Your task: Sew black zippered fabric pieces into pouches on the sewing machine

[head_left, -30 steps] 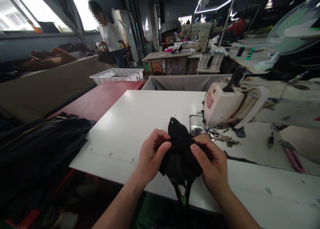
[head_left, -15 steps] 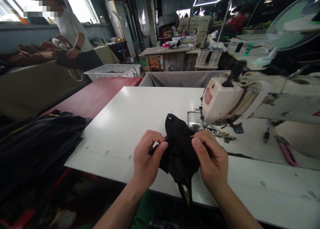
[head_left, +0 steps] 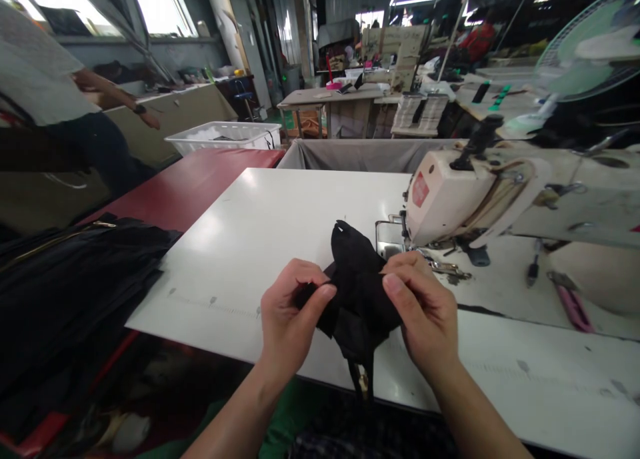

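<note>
Left hand (head_left: 293, 312): grip closed to a pinch, thumb tip against the bent index finger, left edge of the black fabric piece (head_left: 357, 279) caught between. Other fingers curl in behind.

Right hand (head_left: 425, 305): same kind of pinch on the right edge of the same piece, thumb on the near side, fingers folded on the far side. Neither grip has a visible gap beyond the cloth itself.

Fabric piece sits between the two hands, over the near part of the white tabletop (head_left: 225, 239). Pointed end faces away, with a small notch at the tip. Two narrow tails hang at the near end by the tabletop's front edge, gold-coloured bit (head_left: 363, 379) between them. Can't tell if the middle of the cloth touches the surface.

Sewing machine (head_left: 445, 199) is just beyond the right hand, its metal plate (head_left: 390, 239) near the cloth but apart from it. Pink item (head_left: 575, 309) lies further right, under the machine arm.

Left side: dark fabric pile (head_left: 75, 279) with a gold zipper along it, next to a red surface (head_left: 200, 179). White crate (head_left: 225, 135) at the far end of that.
</note>
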A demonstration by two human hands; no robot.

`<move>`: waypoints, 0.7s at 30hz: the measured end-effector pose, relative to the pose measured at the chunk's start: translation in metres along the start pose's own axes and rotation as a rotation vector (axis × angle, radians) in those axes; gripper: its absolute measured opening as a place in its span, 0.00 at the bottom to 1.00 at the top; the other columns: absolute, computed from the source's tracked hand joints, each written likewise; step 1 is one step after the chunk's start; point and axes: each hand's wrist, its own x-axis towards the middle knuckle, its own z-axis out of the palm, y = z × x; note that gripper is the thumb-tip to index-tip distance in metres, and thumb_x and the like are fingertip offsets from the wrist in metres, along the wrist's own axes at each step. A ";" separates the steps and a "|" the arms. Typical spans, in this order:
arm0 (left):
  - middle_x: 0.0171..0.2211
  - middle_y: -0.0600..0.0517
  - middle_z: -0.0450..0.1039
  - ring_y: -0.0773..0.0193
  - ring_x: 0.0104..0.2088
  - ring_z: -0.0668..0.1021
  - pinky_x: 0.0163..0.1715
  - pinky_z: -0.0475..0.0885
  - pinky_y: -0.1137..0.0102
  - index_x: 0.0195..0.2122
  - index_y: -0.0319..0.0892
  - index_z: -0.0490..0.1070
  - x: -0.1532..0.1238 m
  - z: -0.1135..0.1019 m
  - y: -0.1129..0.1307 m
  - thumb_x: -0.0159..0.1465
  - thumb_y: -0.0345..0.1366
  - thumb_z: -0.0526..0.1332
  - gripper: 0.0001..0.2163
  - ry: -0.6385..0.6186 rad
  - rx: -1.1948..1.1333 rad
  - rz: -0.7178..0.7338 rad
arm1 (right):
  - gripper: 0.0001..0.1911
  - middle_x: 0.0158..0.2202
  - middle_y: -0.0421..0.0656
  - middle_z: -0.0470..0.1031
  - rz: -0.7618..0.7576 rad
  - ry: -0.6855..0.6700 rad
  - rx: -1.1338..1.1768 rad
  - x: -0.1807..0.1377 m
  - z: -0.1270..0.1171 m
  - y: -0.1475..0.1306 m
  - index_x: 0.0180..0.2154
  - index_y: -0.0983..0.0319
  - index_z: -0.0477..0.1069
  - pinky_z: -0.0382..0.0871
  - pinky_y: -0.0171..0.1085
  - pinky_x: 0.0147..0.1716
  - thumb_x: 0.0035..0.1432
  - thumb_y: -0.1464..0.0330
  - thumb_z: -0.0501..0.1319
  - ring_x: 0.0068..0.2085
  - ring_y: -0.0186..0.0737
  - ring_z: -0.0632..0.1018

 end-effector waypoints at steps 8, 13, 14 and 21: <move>0.26 0.54 0.65 0.69 0.28 0.67 0.28 0.61 0.72 0.29 0.40 0.67 -0.001 -0.001 0.000 0.66 0.36 0.58 0.09 -0.113 -0.144 -0.122 | 0.13 0.22 0.36 0.66 0.163 -0.304 0.033 0.008 -0.008 -0.006 0.24 0.61 0.69 0.60 0.33 0.24 0.59 0.63 0.61 0.24 0.32 0.67; 0.26 0.56 0.67 0.71 0.26 0.69 0.26 0.63 0.76 0.33 0.42 0.66 -0.005 0.004 -0.003 0.67 0.31 0.56 0.05 -0.006 0.275 0.124 | 0.12 0.21 0.35 0.64 0.134 -0.219 0.043 0.008 -0.006 -0.005 0.23 0.61 0.69 0.58 0.32 0.23 0.55 0.66 0.65 0.24 0.30 0.66; 0.26 0.57 0.67 0.72 0.26 0.69 0.26 0.64 0.76 0.33 0.42 0.66 -0.006 0.004 -0.004 0.67 0.30 0.55 0.05 0.011 0.332 0.153 | 0.10 0.23 0.35 0.66 0.119 -0.208 0.049 0.008 -0.006 -0.005 0.24 0.61 0.71 0.59 0.32 0.24 0.53 0.66 0.67 0.25 0.31 0.67; 0.27 0.57 0.70 0.72 0.25 0.71 0.25 0.65 0.77 0.36 0.42 0.68 -0.008 -0.003 -0.010 0.66 0.28 0.56 0.03 -0.032 0.371 0.308 | 0.20 0.18 0.34 0.56 0.434 -0.282 0.174 0.002 -0.006 -0.002 0.21 0.61 0.64 0.52 0.32 0.18 0.60 0.57 0.59 0.21 0.30 0.59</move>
